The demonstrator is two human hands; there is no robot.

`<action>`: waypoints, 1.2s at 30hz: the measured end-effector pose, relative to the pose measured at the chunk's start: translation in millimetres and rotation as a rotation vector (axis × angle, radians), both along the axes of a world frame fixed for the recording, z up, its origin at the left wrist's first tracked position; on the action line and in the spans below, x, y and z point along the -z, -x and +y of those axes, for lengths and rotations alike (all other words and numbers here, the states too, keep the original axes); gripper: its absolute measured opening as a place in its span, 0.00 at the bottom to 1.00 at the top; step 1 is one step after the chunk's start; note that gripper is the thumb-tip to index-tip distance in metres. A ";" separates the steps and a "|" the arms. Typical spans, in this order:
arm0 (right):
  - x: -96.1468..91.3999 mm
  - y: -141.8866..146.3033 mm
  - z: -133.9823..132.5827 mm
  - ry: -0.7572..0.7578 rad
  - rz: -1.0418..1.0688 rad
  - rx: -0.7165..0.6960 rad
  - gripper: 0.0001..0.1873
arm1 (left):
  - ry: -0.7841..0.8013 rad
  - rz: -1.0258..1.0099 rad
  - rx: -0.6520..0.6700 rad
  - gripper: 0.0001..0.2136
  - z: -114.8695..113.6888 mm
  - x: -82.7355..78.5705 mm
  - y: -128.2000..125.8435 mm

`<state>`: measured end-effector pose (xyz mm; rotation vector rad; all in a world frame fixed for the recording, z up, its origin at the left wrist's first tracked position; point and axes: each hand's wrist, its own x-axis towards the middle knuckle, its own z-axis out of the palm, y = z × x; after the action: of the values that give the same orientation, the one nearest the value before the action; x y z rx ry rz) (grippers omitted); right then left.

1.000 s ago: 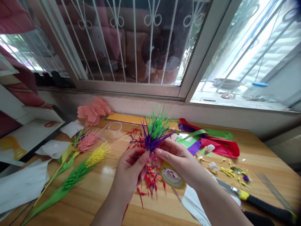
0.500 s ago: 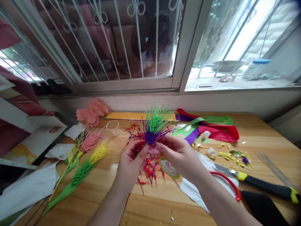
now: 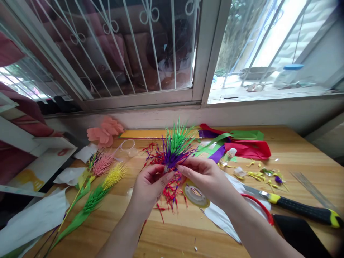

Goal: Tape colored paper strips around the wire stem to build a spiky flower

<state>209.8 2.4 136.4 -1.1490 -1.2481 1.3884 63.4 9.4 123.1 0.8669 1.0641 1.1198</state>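
Both hands meet above the wooden table (image 3: 295, 150), pinching the base of a spiky green and purple paper tuft (image 3: 175, 147). My left hand (image 3: 149, 186) grips it from the left with thumb and fingers closed. From the right, my right hand (image 3: 206, 177) pinches the same base. Loose red and purple paper spikes (image 3: 170, 195) lie on the table under the hands. A roll of clear tape (image 3: 195, 194) sits just below my right hand.
Finished paper stems in pink (image 3: 102, 163), yellow (image 3: 114, 175) and green (image 3: 91, 202) lie at left, near a pink paper flower (image 3: 105, 130) and white sheets (image 3: 32, 218). Coloured paper strips (image 3: 242, 147), yellow scraps (image 3: 255, 175), a yellow-black utility knife (image 3: 301, 209) and a red hoop (image 3: 258, 206) are at right.
The view has shifted slightly; both hands and the tuft sit a little lower and keep pinching the tuft's base, the fingers working at it.
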 end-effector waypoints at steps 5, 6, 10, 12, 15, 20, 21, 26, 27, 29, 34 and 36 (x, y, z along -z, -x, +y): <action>-4.0 0.9 -1.0 0.010 -0.039 -0.009 0.12 | 0.023 -0.006 0.005 0.12 -1.1 -2.1 0.8; -4.6 1.6 -1.2 0.015 -0.037 -0.010 0.12 | 0.035 -0.010 -0.003 0.12 -1.8 -2.6 0.7; -5.0 4.5 -2.0 0.021 -0.039 0.004 0.11 | 0.055 -0.021 -0.034 0.13 -4.1 -4.2 -0.3; -4.3 5.4 -2.0 0.005 -0.045 0.015 0.11 | 0.046 -0.021 -0.052 0.13 -4.7 -4.5 -0.8; -3.4 6.0 -1.6 -0.025 -0.070 0.022 0.10 | 0.030 -0.027 -0.069 0.13 -5.2 -4.8 -1.0; -4.5 7.6 -2.3 -0.045 -0.132 0.032 0.11 | 0.024 -0.034 -0.079 0.12 -5.9 -6.4 -1.3; -4.8 8.1 -2.8 -0.049 -0.136 0.034 0.11 | 0.029 -0.035 -0.082 0.12 -5.9 -6.5 -1.3; -5.0 9.1 -5.0 -0.087 -0.154 0.056 0.12 | 0.066 -0.047 -0.075 0.14 -5.8 -4.2 -0.5; -5.1 9.0 -5.3 -0.090 -0.158 0.053 0.12 | 0.071 -0.051 -0.072 0.14 -5.8 -3.5 -0.1; -5.6 9.0 -5.5 -0.085 -0.149 0.049 0.12 | 0.078 -0.064 -0.061 0.14 -6.2 -2.8 0.6; -6.6 9.5 -5.9 -0.057 -0.063 0.049 0.11 | 0.086 -0.123 -0.058 0.14 -8.8 -6.6 -0.2; -6.3 9.5 -6.2 -0.052 -0.040 0.038 0.10 | 0.085 -0.146 -0.057 0.14 -10.1 -8.8 -1.0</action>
<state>200.4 -3.8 142.7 -1.1647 -1.2767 1.3033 64.4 -0.7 131.8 0.6806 1.0131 1.1591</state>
